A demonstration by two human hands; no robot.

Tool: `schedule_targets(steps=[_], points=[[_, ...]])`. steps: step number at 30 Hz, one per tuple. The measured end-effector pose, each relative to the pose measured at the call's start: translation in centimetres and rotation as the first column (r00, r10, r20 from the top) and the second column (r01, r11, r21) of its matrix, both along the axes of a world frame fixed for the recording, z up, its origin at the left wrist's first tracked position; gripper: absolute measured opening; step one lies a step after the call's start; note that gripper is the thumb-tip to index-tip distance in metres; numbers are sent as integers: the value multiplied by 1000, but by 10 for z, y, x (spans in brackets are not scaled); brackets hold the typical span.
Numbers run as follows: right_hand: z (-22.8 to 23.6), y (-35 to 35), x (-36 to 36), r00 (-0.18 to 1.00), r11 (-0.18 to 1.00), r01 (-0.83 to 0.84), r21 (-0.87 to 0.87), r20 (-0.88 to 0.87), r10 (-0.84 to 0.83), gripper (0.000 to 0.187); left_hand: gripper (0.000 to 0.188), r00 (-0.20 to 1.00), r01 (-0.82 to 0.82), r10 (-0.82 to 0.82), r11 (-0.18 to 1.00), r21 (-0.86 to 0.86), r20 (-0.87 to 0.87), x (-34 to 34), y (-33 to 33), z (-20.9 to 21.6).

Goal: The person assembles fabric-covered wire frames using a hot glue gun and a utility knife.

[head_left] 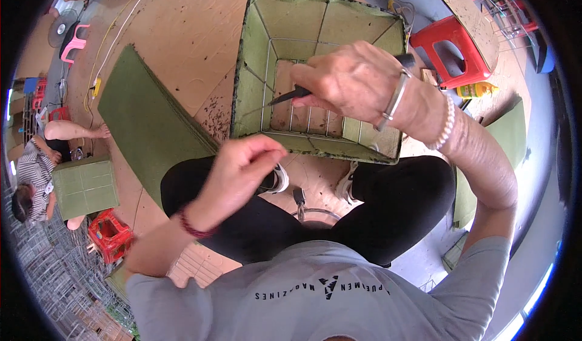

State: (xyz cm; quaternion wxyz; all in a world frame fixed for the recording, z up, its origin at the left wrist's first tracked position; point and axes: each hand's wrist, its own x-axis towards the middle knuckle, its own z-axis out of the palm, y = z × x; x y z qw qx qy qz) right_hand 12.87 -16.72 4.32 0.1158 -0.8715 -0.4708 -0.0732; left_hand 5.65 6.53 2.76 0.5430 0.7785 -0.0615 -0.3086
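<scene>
In front of my knees stands a box-shaped basket (315, 136), a wire frame lined with green sheet, its rim dark and its open side facing me. Above its opening, my right hand (348, 80) is closed around a black-handled tool (296, 93) with a thin pointed tip. The tip points left toward the basket's inner left wall; the tool's exact kind is unclear. Near the basket's close left corner is my left hand (245, 168), slightly blurred. Its fingers and thumb are pinched together, and anything between them is too small to make out.
A stack of green sheets (145, 113) lies on the left, beside dark scraps on the brown floor boards (182, 43). At the upper right stands a red stool (451, 53) with a board on it. A co-worker (36, 165) sits far left with a green box (86, 186) near another red stool (110, 235).
</scene>
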Motion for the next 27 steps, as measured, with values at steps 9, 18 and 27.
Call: schedule_targets(steps=[9,18,27], points=[[-13,38,15,990,972,-139,-190,-16,139,9,10,931,-282,302,951,-125,204,-42,-48,-36],[-12,74,35,951,903,-281,-324,34,308,14,5,924,-241,280,955,-172,262,-32,-53,-43],[-22,85,70,894,840,-430,-330,-25,448,12,3,961,-107,118,993,-54,251,-29,-43,-41]])
